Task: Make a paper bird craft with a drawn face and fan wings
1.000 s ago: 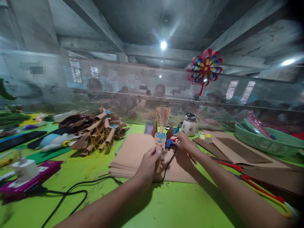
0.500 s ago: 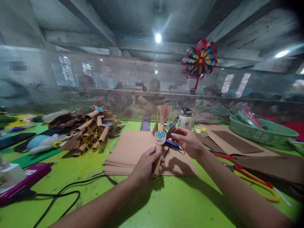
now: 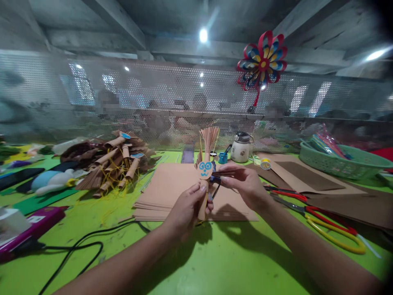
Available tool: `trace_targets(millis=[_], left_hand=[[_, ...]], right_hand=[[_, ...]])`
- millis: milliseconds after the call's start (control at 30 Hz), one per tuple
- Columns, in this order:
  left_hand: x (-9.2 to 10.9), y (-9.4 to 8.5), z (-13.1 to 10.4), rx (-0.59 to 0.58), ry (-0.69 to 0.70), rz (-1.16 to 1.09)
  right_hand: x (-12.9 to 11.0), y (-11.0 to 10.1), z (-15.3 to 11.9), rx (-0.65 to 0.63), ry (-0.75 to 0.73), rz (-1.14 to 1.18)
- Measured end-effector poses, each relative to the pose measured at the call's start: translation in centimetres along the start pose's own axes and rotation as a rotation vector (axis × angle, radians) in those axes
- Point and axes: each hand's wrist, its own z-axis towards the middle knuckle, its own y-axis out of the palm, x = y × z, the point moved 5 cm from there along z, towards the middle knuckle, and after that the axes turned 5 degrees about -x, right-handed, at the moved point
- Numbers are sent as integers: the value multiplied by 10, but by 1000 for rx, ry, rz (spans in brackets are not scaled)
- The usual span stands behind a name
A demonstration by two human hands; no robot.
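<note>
A brown paper figure [image 3: 204, 170] stands nearly upright over the stacked paper, with a blue drawn face, a fanned pleated top [image 3: 209, 138] and yellow strings. My left hand [image 3: 189, 207] is wrapped round its rolled lower tube. At the figure's right side, my right hand [image 3: 247, 182] pinches the pleated paper wing [image 3: 226, 173] between thumb and fingers. Just under that wing is a dark blue tool [image 3: 215, 179], mostly hidden by the hand and the figure. Brown paper sheets [image 3: 162, 180] lie in a stack beneath both hands.
Several similar paper figures [image 3: 118, 162] are heaped at left. A purple power strip [image 3: 37, 229] and black cable [image 3: 76, 248] lie in front. At right are scissors [image 3: 334, 233], a tape roll [image 3: 265, 164] and a green basket [image 3: 346, 166]. A white bottle [image 3: 241, 149] stands behind, before a perforated screen.
The wing in my right hand has swung down from a raised slant to nearly level. My left hand keeps its hold on the tube. The view has tilted slightly.
</note>
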Motion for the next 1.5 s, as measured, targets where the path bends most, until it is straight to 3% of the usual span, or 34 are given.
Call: trace_targets(millis=[200, 633, 1067, 1300, 1500], left_hand=[[1, 2, 0, -10, -4, 2], [-3, -1, 1, 7, 4, 7], [-1, 3, 2, -43, 65, 63], [-1, 3, 3, -44, 69, 61], [1, -2, 5, 13, 67, 28]], right_hand=[[-11, 13, -17, -19, -239, -376], [-9, 25, -26, -1, -522, -640], [-9, 26, -29, 34, -462, -580], [-9, 19, -28, 9, -279, -515], [-17, -5, -23, 238, -242, -288]])
